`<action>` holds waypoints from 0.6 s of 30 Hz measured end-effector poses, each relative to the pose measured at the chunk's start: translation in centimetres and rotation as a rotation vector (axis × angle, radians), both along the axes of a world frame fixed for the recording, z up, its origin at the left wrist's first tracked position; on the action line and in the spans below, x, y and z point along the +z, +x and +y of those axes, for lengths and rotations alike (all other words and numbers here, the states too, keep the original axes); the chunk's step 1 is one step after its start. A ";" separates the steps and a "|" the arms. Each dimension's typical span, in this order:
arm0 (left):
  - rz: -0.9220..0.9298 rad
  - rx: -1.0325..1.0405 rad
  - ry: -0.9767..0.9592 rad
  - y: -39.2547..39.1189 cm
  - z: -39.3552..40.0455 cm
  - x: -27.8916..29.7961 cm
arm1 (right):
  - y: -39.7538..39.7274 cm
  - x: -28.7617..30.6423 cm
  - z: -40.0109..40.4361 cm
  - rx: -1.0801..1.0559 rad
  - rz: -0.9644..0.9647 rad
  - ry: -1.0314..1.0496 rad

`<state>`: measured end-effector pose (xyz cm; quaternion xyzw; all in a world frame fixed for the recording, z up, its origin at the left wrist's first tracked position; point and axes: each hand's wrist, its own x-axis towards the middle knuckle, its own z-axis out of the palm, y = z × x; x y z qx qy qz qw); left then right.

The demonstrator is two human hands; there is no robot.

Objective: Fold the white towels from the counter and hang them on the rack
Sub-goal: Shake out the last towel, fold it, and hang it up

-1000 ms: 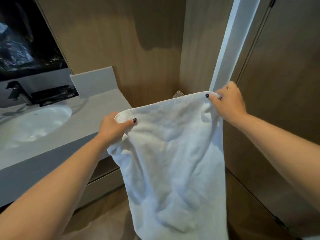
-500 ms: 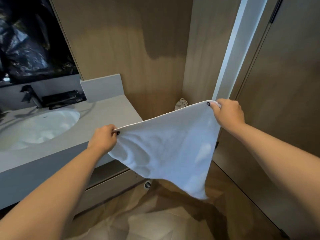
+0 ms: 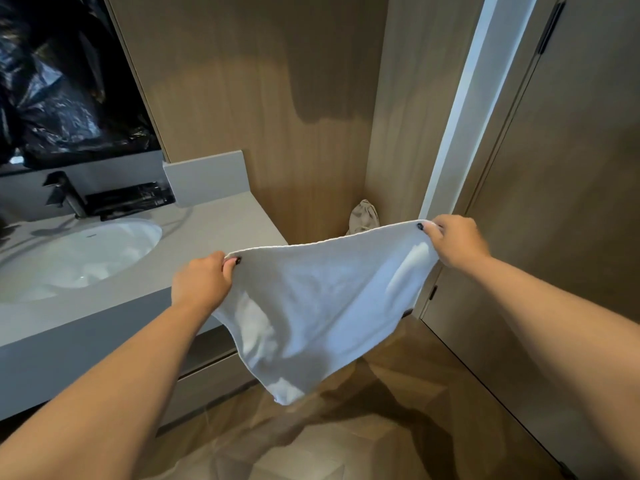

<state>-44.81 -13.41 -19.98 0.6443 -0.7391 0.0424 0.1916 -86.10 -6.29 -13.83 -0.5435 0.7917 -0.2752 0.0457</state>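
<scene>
White terry towel (image 3: 322, 306) is stretched in the air between the person's two hands, its top hem pulled into a taut line and the rest billowing away from them, the lower corner swung up off the floor. A second ago it hung long and limp, straight down; now it has been snapped out flat, which looks like the shake that squares a towel before the first fold. The left hand (image 3: 202, 284) pinches one top corner between thumb and curled fingers, just off the edge of the grey worktop (image 3: 214, 233). The right hand (image 3: 455, 242) pinches the other corner, higher and nearer the pale door frame (image 3: 460, 133). Beyond the towel, a small beige bag (image 3: 363, 220) sits in the wooden corner. The basin (image 3: 79, 258) and dark tap (image 3: 64, 194) lie to the left. No rack is in sight, so folding comes first and hanging seems some way off.
</scene>
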 end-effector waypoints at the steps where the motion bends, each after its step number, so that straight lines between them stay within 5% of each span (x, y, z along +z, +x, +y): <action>1: -0.034 0.014 0.045 0.0 0.0 -0.2 | 0.7 -0.5 0.0 0.051 -0.034 -0.025; 5: 0.026 0.010 0.209 -0.7 1.0 -1.2 | 4.0 -0.7 -0.4 0.263 -0.147 -0.100; 11: 0.551 -0.437 0.332 -6.8 4.5 2.3 | 9.6 2.1 0.8 0.631 -0.386 0.094; 14: 0.802 -0.570 0.381 -9.6 7.6 3.7 | 11.5 2.7 2.5 0.618 -0.537 0.083; 18: 0.877 -0.534 0.326 -10.8 9.4 3.1 | 12.1 2.4 4.1 0.505 -0.806 0.046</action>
